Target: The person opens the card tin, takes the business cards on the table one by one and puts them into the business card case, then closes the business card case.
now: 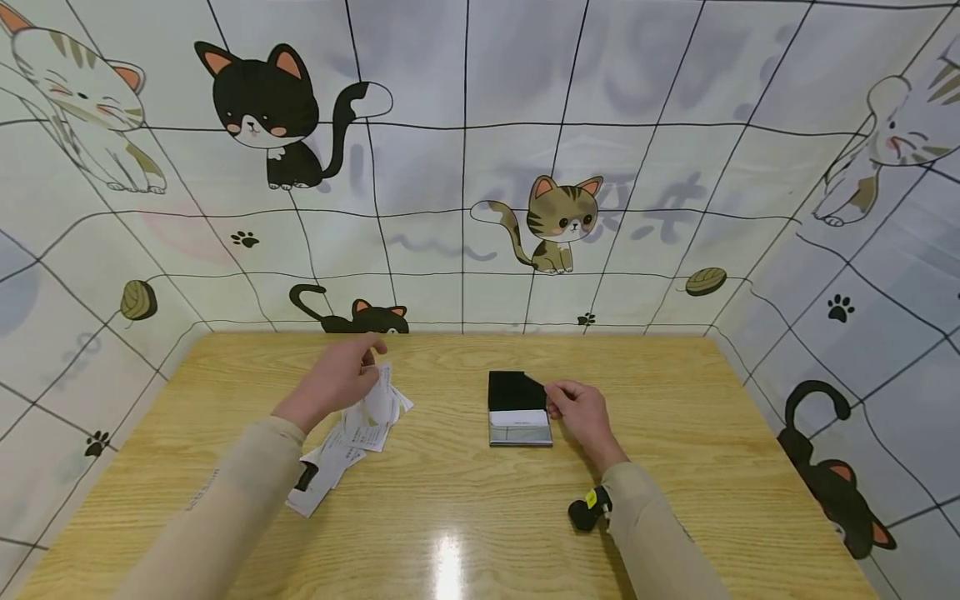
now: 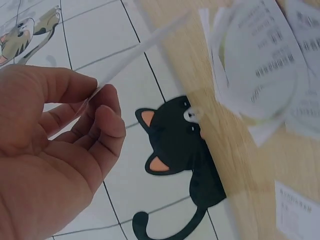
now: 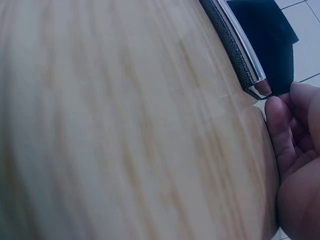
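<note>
My left hand [image 1: 337,383] is over the far end of a loose pile of printed white paper slips [image 1: 330,467]. Between its thumb and fingers it pinches one thin white slip [image 2: 137,52], seen nearly edge-on in the left wrist view. On the table to the right lies a business card case [image 1: 521,435], silver at the front, its black lid [image 1: 513,392] folded back. White cards [image 1: 519,417] show inside it. My right hand [image 1: 583,417] pinches the lid's right edge; in the right wrist view thumb and forefinger meet at the case's corner.
The wooden table [image 1: 450,500] runs back to a cloth wall [image 1: 420,167] printed with cartoon cats, which also rises on both sides. A small black device with a yellow label [image 1: 590,507] is at the right wrist.
</note>
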Tool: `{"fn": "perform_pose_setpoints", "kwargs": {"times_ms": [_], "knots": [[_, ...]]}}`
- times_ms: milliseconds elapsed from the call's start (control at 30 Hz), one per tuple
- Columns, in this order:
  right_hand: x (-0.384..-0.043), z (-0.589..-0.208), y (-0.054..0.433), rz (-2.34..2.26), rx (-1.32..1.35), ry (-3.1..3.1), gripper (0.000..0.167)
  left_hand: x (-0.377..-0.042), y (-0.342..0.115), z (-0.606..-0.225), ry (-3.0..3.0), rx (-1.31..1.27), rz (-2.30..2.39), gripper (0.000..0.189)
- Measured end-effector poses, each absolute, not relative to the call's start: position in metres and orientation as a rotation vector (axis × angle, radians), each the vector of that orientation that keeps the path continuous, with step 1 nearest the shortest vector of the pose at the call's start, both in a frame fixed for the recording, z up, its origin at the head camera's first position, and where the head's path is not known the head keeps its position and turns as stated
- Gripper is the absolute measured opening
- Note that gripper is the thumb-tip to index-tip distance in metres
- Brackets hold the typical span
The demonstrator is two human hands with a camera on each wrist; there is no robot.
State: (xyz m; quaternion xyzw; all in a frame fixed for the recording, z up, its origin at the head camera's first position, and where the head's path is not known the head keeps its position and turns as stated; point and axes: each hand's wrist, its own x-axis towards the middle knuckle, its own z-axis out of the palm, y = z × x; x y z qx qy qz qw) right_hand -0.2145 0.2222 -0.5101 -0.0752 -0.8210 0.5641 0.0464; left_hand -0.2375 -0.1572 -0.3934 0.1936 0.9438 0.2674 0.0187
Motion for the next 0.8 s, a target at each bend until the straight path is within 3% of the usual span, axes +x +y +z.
{"fn": "perform_pose_setpoints", "kwargs": {"times_ms": [200, 800], "knots": [[-0.215, -0.51, 0.222, 1.735, -0.233, -2.494, 0.023, -0.235, -0.136, -0.4, 2.898, 0.616, 0.92, 0.044], [-0.214, -0.51, 0.221, 1.695, -0.208, -2.504, 0.022, -0.228, -0.086, -0.427, 2.784, 0.619, 1.089, 0.038]]}}
